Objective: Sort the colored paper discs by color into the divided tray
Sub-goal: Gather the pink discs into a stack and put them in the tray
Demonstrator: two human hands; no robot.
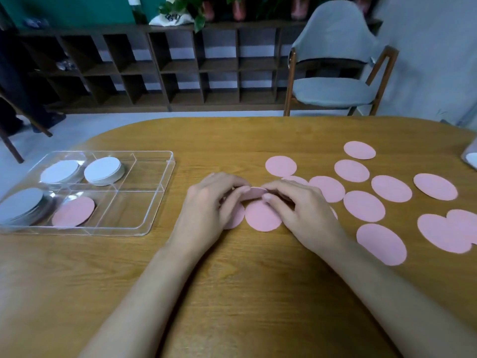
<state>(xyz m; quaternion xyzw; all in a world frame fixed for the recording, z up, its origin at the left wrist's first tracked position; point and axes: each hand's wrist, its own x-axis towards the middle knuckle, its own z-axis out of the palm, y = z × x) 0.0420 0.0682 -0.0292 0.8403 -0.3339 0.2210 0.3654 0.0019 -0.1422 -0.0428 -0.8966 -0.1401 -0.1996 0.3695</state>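
Observation:
A clear divided tray [154, 161] sits on the left of the wooden table. It holds white disc stacks [103, 171] in its back cells, a greyish stack [20, 205] at front left, and pink discs [74, 211] in a front cell. Several pink discs [364, 205] lie spread over the table's right half. At the table's middle my left hand [206, 206] and my right hand [296, 208] together pinch a pink disc [254, 193] lifted on edge between them. Another pink disc [262, 217] lies flat just below it.
A grey chair [335, 91] stands beyond the table's far edge. A dark wooden shelf unit [180, 71] lines the back wall. A pale object [471, 157] shows at the right edge of the table.

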